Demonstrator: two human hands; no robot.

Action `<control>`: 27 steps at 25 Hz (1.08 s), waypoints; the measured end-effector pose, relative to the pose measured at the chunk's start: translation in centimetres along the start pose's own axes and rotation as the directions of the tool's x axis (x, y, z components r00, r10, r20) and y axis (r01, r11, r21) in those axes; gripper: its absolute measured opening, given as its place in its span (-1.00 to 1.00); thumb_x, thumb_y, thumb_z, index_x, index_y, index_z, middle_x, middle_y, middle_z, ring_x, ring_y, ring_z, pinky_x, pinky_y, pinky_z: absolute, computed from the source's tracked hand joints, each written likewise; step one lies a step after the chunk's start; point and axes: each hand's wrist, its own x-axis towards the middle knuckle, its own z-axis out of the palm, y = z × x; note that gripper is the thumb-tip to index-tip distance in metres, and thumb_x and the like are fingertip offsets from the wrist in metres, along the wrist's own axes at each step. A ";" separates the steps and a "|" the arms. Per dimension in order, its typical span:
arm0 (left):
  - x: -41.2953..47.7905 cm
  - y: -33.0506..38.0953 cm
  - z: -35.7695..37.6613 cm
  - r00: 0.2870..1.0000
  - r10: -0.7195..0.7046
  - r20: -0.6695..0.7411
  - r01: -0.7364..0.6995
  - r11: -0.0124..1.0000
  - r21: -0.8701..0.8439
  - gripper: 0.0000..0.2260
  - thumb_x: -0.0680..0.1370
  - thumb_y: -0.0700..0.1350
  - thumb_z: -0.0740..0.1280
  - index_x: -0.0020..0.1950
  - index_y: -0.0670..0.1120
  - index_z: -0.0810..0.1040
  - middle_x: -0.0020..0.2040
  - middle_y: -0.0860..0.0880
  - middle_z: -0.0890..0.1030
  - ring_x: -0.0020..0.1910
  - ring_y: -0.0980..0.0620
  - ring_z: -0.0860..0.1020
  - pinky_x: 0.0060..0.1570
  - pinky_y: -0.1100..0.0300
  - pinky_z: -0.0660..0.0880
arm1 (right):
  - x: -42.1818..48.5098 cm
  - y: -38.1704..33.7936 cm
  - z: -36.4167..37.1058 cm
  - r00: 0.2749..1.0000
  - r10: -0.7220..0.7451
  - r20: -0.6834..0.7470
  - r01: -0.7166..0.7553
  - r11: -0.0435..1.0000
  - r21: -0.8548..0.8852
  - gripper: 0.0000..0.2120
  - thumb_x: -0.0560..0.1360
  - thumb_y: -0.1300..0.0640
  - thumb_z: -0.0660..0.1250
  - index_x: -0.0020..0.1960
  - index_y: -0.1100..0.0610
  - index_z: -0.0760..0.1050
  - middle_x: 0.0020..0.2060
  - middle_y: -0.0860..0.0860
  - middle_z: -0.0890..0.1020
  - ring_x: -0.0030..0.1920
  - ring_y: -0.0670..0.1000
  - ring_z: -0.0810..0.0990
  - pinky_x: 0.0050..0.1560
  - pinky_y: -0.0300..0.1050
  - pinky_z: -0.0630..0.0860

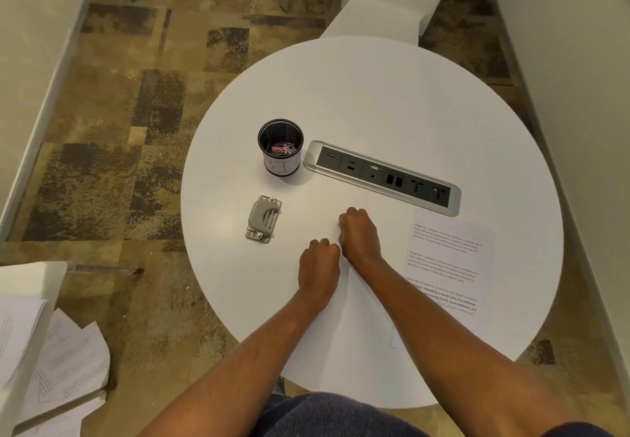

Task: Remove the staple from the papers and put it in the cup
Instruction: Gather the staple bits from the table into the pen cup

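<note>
Near the table's middle, both fists, left hand and right hand, curl tight over blank papers; can't tell what they pinch. Staple's hidden, could easily ping off before reaching the cup.

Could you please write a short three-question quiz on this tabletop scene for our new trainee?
1. True or false: the cup stands empty.
2. Which lies nearer the cup? A) the grey staple remover B) the printed papers
3. Fill in: both the left hand and the right hand rest on the round table with fingers ____.

Key:
1. False; small items lie at its bottom.
2. A; the papers lie at the table's right, beside the socket strip.
3. Curled.
</note>
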 end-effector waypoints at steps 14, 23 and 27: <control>0.7 -0.3 -0.4 0.995 0.071 0.068 -0.068 0.997 -0.048 -0.87 0.55 -0.34 0.21 -0.10 -0.27 0.55 -0.09 -0.23 0.60 -0.06 -0.18 0.54 -0.10 -0.02 0.51 | -0.2 0.5 0.5 0.994 -0.103 0.034 0.107 0.978 -0.180 -0.83 0.50 0.34 0.30 0.08 0.24 0.48 0.06 0.16 0.56 0.02 0.08 0.47 0.00 -0.08 0.50; 1.2 -0.5 -0.9 0.965 0.234 0.117 -0.256 0.939 0.231 -0.90 0.46 -0.34 0.33 -0.22 -0.19 0.57 -0.24 -0.15 0.62 -0.22 -0.08 0.56 -0.29 0.14 0.33 | -0.5 1.1 1.5 0.991 -0.127 -0.032 0.116 0.965 -0.236 -0.88 0.54 0.32 0.24 0.07 0.26 0.46 -0.01 0.20 0.56 -0.07 0.11 0.49 -0.06 -0.03 0.46; 1.2 -0.6 -0.8 0.950 0.292 0.113 -0.313 0.907 0.283 -0.78 0.23 -0.34 0.51 -0.45 -0.12 0.51 -0.49 -0.06 0.55 -0.49 0.00 0.50 -0.49 0.23 0.35 | -0.8 1.2 1.8 0.989 -0.128 -0.078 0.103 0.957 -0.271 -0.91 0.49 0.37 0.26 -0.02 0.26 0.46 -0.12 0.19 0.55 -0.16 0.10 0.49 -0.18 -0.03 0.47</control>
